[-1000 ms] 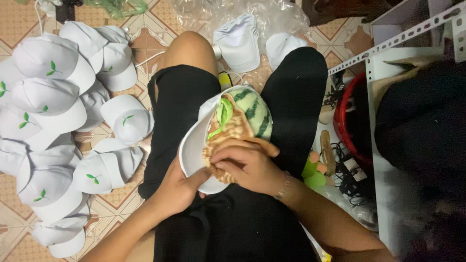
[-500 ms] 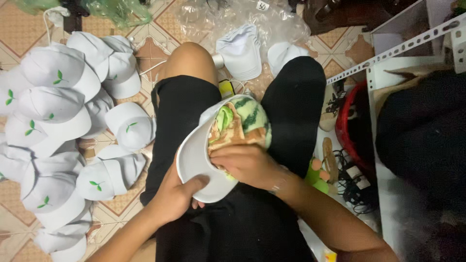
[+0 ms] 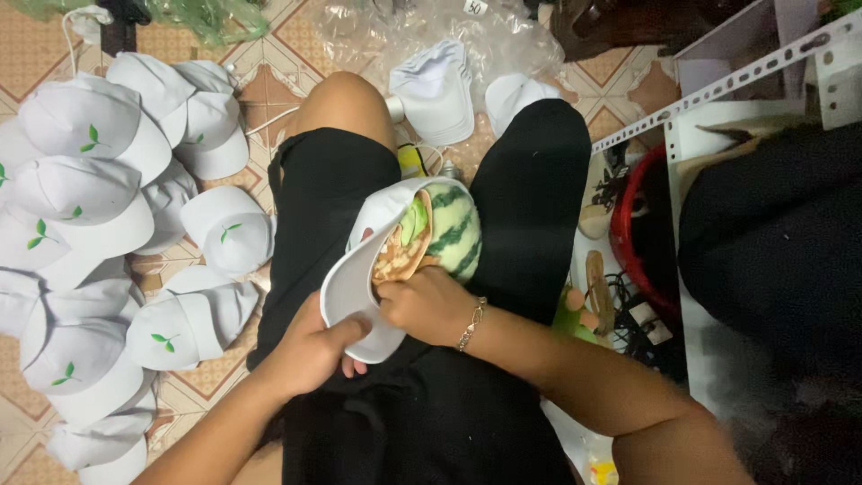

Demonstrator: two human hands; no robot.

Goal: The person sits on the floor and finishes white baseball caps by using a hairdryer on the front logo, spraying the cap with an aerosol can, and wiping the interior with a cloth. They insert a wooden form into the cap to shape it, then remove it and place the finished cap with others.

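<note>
While both hands grip white cap [image 3: 355,296], cap pile [image 3: 99,233] crowds left.

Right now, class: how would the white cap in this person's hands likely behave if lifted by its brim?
The white cap probably feels light. Its fabric crown looks soft and likely sags; the brim under the left hand seems stiffer, holding its curve.

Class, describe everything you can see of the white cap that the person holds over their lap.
The white fabric cap with a curved brim lies tilted over the black-clothed lap, its opening turned up. A green-striped, watermelon-patterned round object sits pushed into its crown. The left hand grips the brim from below; the right hand, wearing a bracelet, presses at the opening's edge. Its front is hidden.
</note>
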